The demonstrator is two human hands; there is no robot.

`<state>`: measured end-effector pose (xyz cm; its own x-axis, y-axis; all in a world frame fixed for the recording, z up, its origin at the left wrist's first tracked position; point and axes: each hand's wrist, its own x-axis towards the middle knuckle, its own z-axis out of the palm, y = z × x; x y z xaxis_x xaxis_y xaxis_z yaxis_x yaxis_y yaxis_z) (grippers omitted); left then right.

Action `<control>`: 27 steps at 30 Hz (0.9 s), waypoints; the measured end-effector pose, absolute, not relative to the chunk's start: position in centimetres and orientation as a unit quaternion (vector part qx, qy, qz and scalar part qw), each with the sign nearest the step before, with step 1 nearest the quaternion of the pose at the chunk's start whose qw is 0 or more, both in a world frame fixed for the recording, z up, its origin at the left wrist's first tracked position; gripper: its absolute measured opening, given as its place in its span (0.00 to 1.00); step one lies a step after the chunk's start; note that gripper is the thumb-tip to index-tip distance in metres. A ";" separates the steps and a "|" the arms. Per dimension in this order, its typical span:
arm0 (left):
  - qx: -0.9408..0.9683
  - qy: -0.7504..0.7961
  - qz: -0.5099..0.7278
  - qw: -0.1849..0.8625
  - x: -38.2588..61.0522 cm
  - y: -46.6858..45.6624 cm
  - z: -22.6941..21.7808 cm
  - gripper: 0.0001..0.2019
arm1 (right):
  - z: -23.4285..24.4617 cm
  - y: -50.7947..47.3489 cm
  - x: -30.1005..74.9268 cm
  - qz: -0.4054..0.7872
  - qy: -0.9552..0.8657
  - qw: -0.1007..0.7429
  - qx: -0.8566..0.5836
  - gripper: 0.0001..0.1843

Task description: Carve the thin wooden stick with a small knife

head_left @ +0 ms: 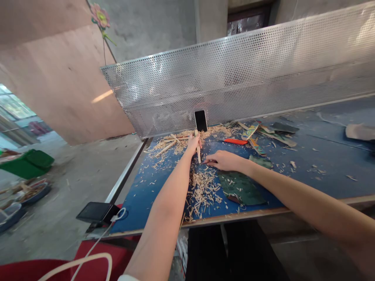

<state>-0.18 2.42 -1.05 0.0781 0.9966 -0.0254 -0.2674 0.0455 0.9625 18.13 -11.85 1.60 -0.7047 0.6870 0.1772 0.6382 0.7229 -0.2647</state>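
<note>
My left hand (193, 143) is closed around a pale, narrow strip of wood (199, 155), which points down toward the blue tabletop (137, 195). Just to the right, my right hand (220, 160) is closed on a small, thin carving knife (205, 162). Its blade lies at the lower end of the strip; whether it touches the wood is too small to tell. Curled wood shavings (204, 189) are heaped below both hands. A dark green cloth (241, 189) lies partly under my right forearm.
A phone (200, 121) leans upright against the perforated metal screen (175, 89). Right of my hands lie a red-orange handle (235, 141) and several scraps (274, 136). More wood strips (166, 148) lie at left. A black device (98, 212) with a white cable sits at the table's left corner.
</note>
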 end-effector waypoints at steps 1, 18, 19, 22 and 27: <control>0.441 0.421 0.540 0.580 -0.1 2.6 -1.2 0.18 | 1.6 -11.8 18.0 0.110 -0.916 0.135 -0.362 0.15; 0.459 0.435 0.549 0.546 0.1 3.3 -1.6 0.12 | 1.4 -11.8 18.6 0.066 -0.920 0.154 -0.353 0.17; 0.456 0.436 0.550 0.547 0.2 3.3 -1.6 0.13 | 1.4 -11.7 18.6 0.064 -0.922 0.153 -0.349 0.17; 0.461 0.448 0.543 0.540 0.2 3.1 -1.4 0.12 | 1.2 -11.6 18.5 0.058 -0.926 0.143 -0.344 0.16; 0.486 0.459 0.525 0.527 0.2 2.7 -1.1 0.09 | 1.4 -11.7 18.0 0.070 -0.926 0.128 -0.348 0.16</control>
